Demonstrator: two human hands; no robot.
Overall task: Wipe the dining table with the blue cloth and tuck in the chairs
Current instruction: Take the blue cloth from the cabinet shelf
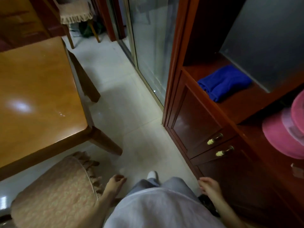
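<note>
The blue cloth [223,83] lies crumpled on an open shelf of a reddish wooden cabinet [194,116] at the right. The wooden dining table [36,89] fills the left side, its top glossy. A chair with a pink frilled cushion [56,191] stands pulled out at the table's near corner. Another cushioned chair [74,12] stands at the far end. My left hand [116,181] hangs beside the near chair, fingers loosely curled and holding nothing. My right hand [209,186] hangs low by the cabinet, fingers apart and holding nothing.
A strip of pale tiled floor [131,116] runs between table and cabinet. A glass sliding door [151,46] stands ahead. A pink object [286,129] rests on the cabinet at the right. Two brass drawer handles [215,139] stick out of the cabinet front.
</note>
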